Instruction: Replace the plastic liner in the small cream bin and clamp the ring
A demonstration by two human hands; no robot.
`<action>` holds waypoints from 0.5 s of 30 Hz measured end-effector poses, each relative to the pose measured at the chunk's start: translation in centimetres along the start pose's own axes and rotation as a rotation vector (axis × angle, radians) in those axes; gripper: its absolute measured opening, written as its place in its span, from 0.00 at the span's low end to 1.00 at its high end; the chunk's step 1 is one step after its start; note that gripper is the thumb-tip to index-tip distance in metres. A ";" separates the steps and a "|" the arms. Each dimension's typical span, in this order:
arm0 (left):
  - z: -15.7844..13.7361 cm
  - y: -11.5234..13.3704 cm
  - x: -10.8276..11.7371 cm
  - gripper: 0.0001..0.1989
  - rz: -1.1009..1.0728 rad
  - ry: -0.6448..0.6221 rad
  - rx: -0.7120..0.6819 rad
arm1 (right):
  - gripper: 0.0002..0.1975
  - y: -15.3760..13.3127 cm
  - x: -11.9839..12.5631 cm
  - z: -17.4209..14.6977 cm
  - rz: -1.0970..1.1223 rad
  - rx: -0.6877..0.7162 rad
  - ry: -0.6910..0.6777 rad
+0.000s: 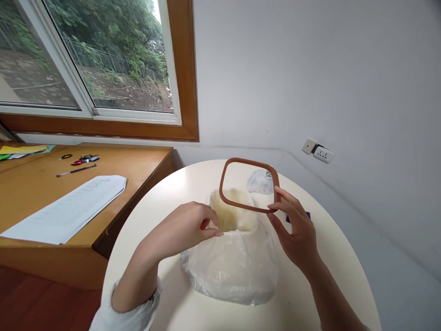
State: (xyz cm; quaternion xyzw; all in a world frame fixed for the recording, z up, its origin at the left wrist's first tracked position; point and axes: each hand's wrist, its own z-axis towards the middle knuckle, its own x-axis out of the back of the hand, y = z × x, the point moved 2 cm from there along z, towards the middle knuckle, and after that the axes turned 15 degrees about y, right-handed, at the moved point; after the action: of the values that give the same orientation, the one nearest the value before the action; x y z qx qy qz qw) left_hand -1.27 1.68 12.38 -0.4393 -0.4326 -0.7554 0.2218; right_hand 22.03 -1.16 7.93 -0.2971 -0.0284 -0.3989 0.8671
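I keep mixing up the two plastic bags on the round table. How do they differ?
The near plastic bag is large, lines a small bin, and is pinched at its rim by the left hand. The far plastic bag is small, crumpled, loose on the round table and untouched, behind the brown frame that the right hand holds. Both are translucent white.

Brown frame point(248, 184); translucent white bag point(234, 266); cream round table point(172, 193); orange-brown wooden desk point(138, 161).

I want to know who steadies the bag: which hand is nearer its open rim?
Left. The left hand pinches the plastic bag at its rim; the right hand holds the brown ring above it.
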 end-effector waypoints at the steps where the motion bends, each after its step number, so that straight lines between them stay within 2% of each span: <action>1: 0.0 -0.1 -0.1 0.11 0.003 -0.013 -0.005 | 0.06 0.0 0.0 0.0 -0.004 -0.005 0.002; 5: -0.1 -0.2 -0.2 0.11 0.010 -0.049 0.004 | 0.05 0.1 0.1 0.0 0.006 -0.014 0.008; 9: -0.1 -0.5 0.5 0.10 -0.004 -0.001 0.001 | 0.05 0.5 0.1 -0.1 0.043 -0.050 -0.011; 13: -0.1 -1.2 1.6 0.11 -0.030 0.227 0.052 | 0.05 1.0 0.0 -0.5 0.207 -0.119 -0.137; 15: -0.1 -1.5 1.9 0.17 -0.035 0.337 0.042 | 0.06 1.0 -0.1 -0.7 0.289 -0.149 -0.214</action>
State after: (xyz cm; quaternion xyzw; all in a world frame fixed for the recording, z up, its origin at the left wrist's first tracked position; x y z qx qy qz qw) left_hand -3.39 2.42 13.30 -0.2939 -0.4127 -0.8130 0.2872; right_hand 22.59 -0.95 6.84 -0.4022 -0.0479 -0.2375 0.8829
